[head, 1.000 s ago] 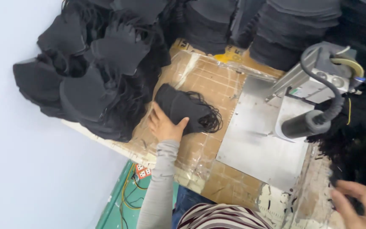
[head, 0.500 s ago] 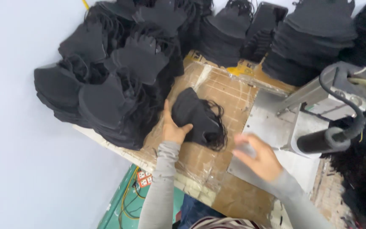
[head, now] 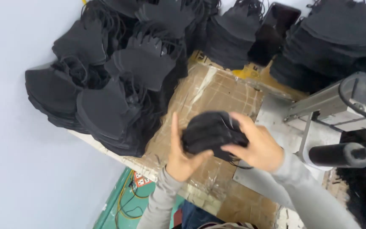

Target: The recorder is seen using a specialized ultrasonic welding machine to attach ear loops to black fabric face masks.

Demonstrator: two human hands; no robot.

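Observation:
A small stack of black face masks [head: 210, 132] with thin ear loops is held just above the brown taped cardboard tabletop [head: 217, 91]. My left hand [head: 182, 156] cups the stack from below and on its left side, fingers pointing up. From the right, my right hand [head: 255, 145] grips the same stack, thumb on top. Both arms wear grey sleeves.
Big heaps of black masks [head: 106, 89] fill the table's left and back [head: 331, 38]. A grey metal machine with a black cylinder [head: 339, 154] and a metal plate [head: 278, 116] stands at the right. A power strip and cables [head: 138, 182] lie on the green floor below.
My right hand has come in from the right and closed on the mask stack. My left hand has shifted under it, and the stack has lifted off the cardboard.

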